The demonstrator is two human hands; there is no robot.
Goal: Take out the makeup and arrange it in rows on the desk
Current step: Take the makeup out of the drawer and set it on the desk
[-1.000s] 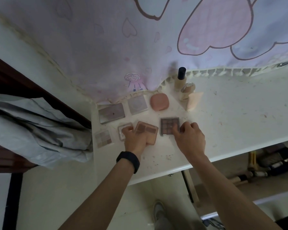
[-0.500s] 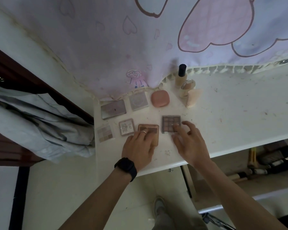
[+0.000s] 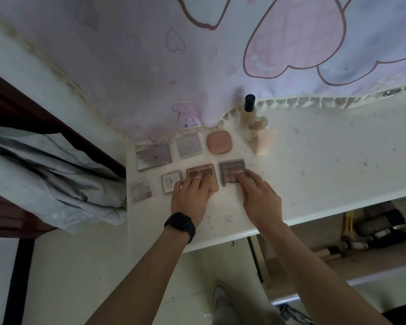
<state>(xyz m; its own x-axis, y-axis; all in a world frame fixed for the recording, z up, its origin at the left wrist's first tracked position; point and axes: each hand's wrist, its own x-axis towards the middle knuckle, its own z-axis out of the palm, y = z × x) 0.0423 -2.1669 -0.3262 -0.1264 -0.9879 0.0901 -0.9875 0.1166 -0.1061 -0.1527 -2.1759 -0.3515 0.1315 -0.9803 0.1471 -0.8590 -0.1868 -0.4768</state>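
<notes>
Head view: grey palette (image 3: 154,156) lies lengthwise left-right.

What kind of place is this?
Probably a bedroom or dorm corner: a heart-print curtain hangs behind a white desk, eyeshadow palettes lie in rows on it, and grey fabric drapes at left.

On the white desk (image 3: 314,174), the brown rectangular palette (image 3: 203,168) lies left of the dark gridded palette (image 3: 230,172) (pink rounded compact (image 3: 219,143) behind).

Pale lettering crosses the dark eyeshadow palette (image 3: 230,168), too blurred to read. The small square compact (image 3: 171,181) bears a label of illegibly fine print.
</notes>
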